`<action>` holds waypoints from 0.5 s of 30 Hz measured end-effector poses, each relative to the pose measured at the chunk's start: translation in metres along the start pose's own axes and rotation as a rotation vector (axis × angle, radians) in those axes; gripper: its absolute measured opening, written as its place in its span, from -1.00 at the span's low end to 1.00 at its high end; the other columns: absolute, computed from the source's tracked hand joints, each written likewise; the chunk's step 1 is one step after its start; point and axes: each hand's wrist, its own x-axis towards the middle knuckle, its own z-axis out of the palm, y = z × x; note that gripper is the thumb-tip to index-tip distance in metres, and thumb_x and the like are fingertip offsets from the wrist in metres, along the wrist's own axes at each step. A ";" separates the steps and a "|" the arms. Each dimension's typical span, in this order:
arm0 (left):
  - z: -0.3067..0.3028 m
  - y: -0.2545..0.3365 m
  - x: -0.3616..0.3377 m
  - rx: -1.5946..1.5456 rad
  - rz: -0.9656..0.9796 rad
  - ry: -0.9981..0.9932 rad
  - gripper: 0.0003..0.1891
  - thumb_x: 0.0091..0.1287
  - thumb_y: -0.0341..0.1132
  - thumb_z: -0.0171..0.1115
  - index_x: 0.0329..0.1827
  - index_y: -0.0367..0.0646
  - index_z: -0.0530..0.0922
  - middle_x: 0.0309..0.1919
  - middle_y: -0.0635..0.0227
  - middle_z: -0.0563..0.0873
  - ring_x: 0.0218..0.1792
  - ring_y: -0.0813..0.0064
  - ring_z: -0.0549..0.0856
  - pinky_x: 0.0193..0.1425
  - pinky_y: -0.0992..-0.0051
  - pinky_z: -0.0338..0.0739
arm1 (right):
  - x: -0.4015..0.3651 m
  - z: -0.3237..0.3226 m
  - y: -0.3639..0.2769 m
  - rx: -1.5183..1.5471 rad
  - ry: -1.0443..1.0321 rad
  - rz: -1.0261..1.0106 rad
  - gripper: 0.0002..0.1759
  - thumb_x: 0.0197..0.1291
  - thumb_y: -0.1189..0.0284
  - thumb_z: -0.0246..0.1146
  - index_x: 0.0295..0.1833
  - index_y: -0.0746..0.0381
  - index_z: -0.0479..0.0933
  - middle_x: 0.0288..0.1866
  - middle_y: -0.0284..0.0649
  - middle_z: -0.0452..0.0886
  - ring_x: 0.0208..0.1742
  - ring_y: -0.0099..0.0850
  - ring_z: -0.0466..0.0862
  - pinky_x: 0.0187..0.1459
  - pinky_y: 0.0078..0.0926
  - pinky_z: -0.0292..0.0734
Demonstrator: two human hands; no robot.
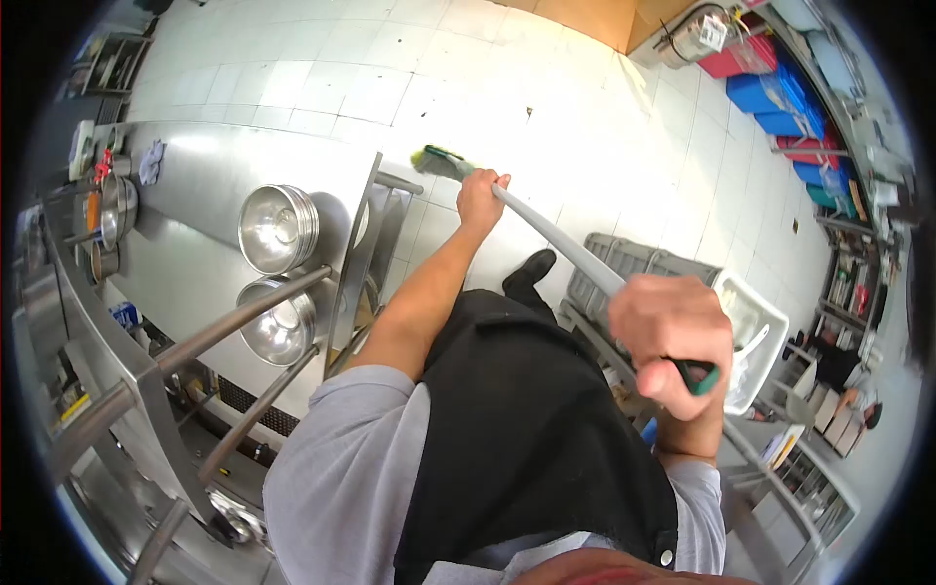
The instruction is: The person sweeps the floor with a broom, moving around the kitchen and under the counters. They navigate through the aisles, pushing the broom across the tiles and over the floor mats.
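A broom slants across the view, its grey handle (561, 244) running from the upper middle down to the right. My left hand (480, 202) is wrapped round the lower part of the handle. Just beyond that hand, the broom head (444, 163) with green-yellow bristles shows over the tiled floor (487, 107). Nearer to me, my right hand (673, 331) is closed round the top end, where a dark green loop-shaped tip (694, 375) sticks out below the fingers. The right hand is slightly blurred.
Stacked steel bowls (278, 229) stand on a metal table (195, 185) at left, beside steel rails (239, 317). Grey crates (639, 258) and a white tub (765, 317) are close on my right. Blue bins (775, 97) and a fire extinguisher (697, 39) line the far right.
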 end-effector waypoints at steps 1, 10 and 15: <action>0.004 0.012 0.001 0.026 0.002 0.059 -0.68 0.40 -0.13 0.43 -0.40 -0.18 0.64 -0.31 0.09 0.69 -0.19 -0.06 0.69 -0.09 0.01 0.59 | -0.002 -0.016 -0.003 0.052 0.049 -0.029 -0.41 0.26 0.11 0.45 -0.62 0.26 0.38 -0.67 -0.27 0.37 -0.62 -0.26 0.45 -0.50 -0.27 0.34; 0.044 0.135 -0.031 0.018 0.289 -0.548 -0.91 0.28 -0.27 0.47 -0.31 -0.04 0.75 -0.31 0.21 0.76 -0.13 0.03 0.75 -0.05 0.10 0.63 | 0.020 -0.193 -0.019 0.241 -0.647 -0.216 -0.32 0.46 0.04 0.35 -0.69 0.12 0.33 -0.75 -0.41 0.30 -0.75 -0.44 0.43 -0.72 -0.51 0.15; 0.070 0.042 0.029 0.024 0.034 -0.059 -0.70 0.38 -0.08 0.45 -0.40 -0.09 0.68 -0.29 0.21 0.75 -0.17 0.01 0.74 -0.13 0.06 0.62 | 0.045 -0.137 0.028 -0.066 -0.737 -0.155 -0.42 0.32 0.22 0.48 -0.60 0.20 0.30 -0.57 -0.22 0.42 -0.52 -0.20 0.56 -0.52 -0.33 0.38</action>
